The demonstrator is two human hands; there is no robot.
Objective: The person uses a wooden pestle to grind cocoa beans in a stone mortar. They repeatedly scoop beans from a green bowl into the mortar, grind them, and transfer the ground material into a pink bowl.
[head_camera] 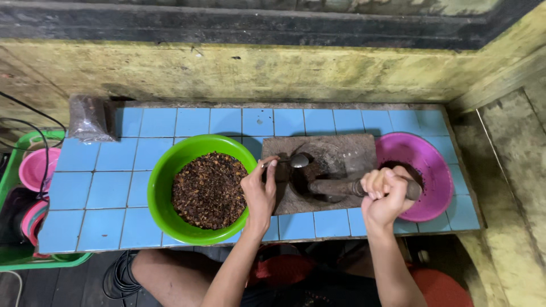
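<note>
A metal spoon (293, 161) is pinched in the nearly closed fingers of the left hand (259, 190), its bowl held over the hollow of one square stone mortar (352, 150) on the blue-tiled counter (91, 193). A dark stone pestle (335, 186) is gripped in the tightly fisted right hand (384, 193), its head resting in that hollow. Flanking the mortar, one green bowl (165, 176) of dark brown bits touches it on the left and one pink colander (424, 159) sits on the right, with one plastic bag (88, 118) at the far corner.
</note>
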